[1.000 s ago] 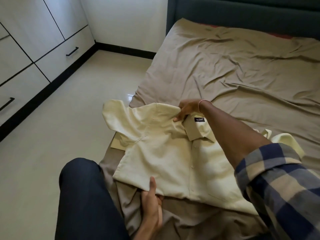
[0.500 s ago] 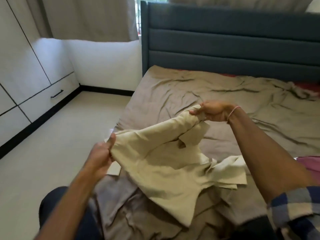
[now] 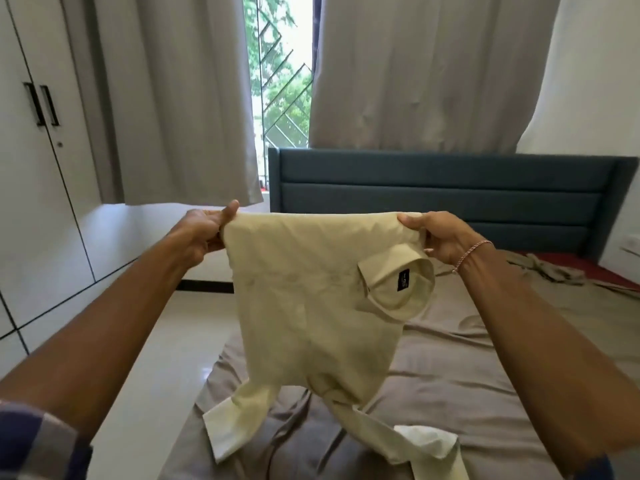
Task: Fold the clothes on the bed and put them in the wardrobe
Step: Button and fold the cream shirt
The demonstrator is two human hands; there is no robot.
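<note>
Two hands now hold the pale yellow shirt in the air, where a second ago it lay flat on the bed. The wardrobe [image 3: 41, 168] stands closed at the far left; the left hand [image 3: 204, 230] pinches one top corner, the shirt [image 3: 311, 299] hangs stretched between with its collar [image 3: 398, 285] turned sideways, and the right hand [image 3: 440, 237] grips the other corner. Its sleeves [image 3: 228, 434] trail onto the bed [image 3: 467, 375] below, so I judge the fold only begun, with sleeves still to tuck and the body to halve.
</note>
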